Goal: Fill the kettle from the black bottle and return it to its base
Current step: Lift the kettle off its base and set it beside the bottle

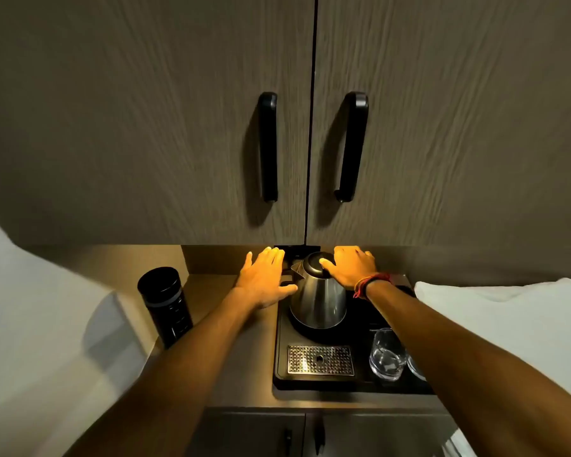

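Right hand [351, 267] is on the kettle [318, 298]: thumb lies across the black lid [317, 262], fingers reach past the far right side where the handle would be, hidden by the hand. Whether the fingers are actually closed round anything can't be told from here. Red thread bracelet [371, 283] on that wrist. Left hand [266, 277] is spread flat, fingers apart, holding nothing, just beside the kettle's left side near the spout [295, 270]; thumb tip close to the steel body, contact unclear.

Kettle is brushed steel, upright, seated on its round black base [314, 331] at the back of a black tray [281, 357]. Lid looks shut. In front of the base, set in the tray, a perforated metal drip grate [320, 359]. Right of the grate, a clear glass tumbler [386, 356], a second glass [414, 366] partly hidden behind the right forearm.

Black bottle [165, 305] stands upright on the wooden counter [238, 364], left of the tray, well apart from the kettle, cap on.

Above, two wood-grain cabinet doors [145, 127] with black bar handles [267, 146]. White bedding [508, 324] at right, white fabric at left.
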The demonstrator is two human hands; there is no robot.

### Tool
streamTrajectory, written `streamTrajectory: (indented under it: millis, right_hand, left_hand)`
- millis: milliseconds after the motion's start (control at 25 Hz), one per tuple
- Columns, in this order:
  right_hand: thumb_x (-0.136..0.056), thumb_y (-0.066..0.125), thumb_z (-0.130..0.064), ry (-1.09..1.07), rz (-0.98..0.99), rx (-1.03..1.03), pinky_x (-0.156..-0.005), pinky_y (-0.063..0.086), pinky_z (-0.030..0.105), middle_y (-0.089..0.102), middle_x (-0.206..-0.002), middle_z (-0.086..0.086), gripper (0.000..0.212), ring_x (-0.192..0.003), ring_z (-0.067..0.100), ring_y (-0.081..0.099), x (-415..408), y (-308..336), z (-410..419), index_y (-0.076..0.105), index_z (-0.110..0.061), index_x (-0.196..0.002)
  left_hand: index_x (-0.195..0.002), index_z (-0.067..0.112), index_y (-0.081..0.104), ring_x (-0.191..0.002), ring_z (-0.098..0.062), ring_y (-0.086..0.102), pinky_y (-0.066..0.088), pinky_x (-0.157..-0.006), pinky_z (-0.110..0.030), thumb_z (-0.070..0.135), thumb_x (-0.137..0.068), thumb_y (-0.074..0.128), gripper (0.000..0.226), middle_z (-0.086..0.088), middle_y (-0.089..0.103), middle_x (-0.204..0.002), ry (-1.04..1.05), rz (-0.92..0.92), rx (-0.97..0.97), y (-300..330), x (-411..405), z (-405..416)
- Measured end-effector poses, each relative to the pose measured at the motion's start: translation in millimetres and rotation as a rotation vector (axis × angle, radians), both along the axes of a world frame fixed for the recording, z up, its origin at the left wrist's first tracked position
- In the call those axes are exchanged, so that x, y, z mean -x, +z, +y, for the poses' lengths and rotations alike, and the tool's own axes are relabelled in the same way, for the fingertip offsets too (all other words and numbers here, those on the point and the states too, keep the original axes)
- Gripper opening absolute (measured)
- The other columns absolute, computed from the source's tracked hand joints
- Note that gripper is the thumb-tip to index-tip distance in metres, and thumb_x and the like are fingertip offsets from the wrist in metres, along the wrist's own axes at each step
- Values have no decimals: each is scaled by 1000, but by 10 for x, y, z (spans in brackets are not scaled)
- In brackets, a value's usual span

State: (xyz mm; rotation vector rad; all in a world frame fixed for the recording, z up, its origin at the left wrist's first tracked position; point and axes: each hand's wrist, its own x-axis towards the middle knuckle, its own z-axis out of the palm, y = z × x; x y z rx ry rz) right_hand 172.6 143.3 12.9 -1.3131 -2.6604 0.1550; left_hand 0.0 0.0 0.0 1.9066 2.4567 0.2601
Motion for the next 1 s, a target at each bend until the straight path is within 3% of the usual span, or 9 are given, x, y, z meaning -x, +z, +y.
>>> streamTrajectory:
  millis: [120,240,400,600,760,880,1000]
  right_hand:
    - [-92,40,-60,-1,-74,10,-82,45,41,63,-85,7,50,-80,25,57,102,-91,175,62,-15,-87]
    - [-90,45,-54,29,-75,65,-59,38,26,57,-71,3,41,-61,17,49,155,-133,221,50,-21,-67]
    - [-88,49,-46,33,14,119,-48,30,21,53,-65,2,36,-56,15,45,147,-144,232,49,-21,-62]
    - [-93,46,-41,26,227,308,-55,36,28,58,-68,4,36,-65,18,50,59,-134,285,53,-20,-64]
    - [-90,54,-28,-5,500,558,-59,42,24,67,-64,-10,33,-67,11,60,-143,-137,407,67,-24,-61]
    - [-92,45,-39,-48,493,627,-79,46,32,71,-96,2,30,-86,19,63,-234,-202,480,70,-23,-87]
    - [-97,30,-43,-59,526,638,-92,38,37,60,-126,13,41,-106,26,56,-287,-289,493,61,-19,-107]
  left_hand:
    - [-157,13,15,-151,-24,14,5,-120,-57,72,-87,46,96,-9,20,-164,35,53,13,-62,22,177]
    - [-157,13,15,-152,-24,13,5,-120,-57,74,-87,44,97,-9,19,-164,31,35,22,-118,32,223]
    - [-157,13,14,-152,-24,12,4,-120,-57,74,-87,43,98,-9,18,-164,25,41,18,-161,48,244]
    - [-156,12,16,-151,-25,15,5,-120,-58,74,-87,43,97,-10,21,-163,20,26,12,-133,71,231]
    - [-156,12,17,-150,-24,18,6,-120,-58,74,-87,43,97,-10,24,-162,22,34,4,-120,67,195]
    - [-156,12,17,-150,-24,19,6,-120,-58,74,-87,43,96,-11,25,-162,21,43,1,-86,59,181]
    - [-157,12,15,-151,-24,16,5,-121,-56,72,-88,43,95,-11,22,-163,31,49,3,-67,54,136]
